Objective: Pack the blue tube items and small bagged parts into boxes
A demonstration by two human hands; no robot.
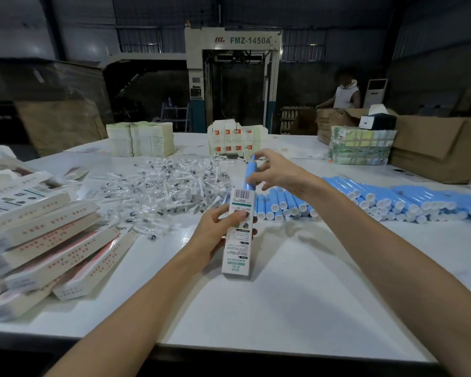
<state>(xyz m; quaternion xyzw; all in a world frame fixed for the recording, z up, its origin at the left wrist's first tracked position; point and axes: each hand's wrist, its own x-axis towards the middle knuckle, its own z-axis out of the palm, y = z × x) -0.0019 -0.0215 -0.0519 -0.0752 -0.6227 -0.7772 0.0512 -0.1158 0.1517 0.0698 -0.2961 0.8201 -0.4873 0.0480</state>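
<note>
Two grips work on one box. The left grip has fingers and thumb curled round a white box, held tilted just above the worktop. The right grip pinches a blue tube, whose lower end sits in the box's open far end. Just beyond lies a heap of small bagged parts. Rows of blue tubes lie to the right, and long pale boxes are piled at left.

Dim warehouse: white table, grey FMZ-1450A machine behind, corrugated walls, cardboard cartons right
</note>
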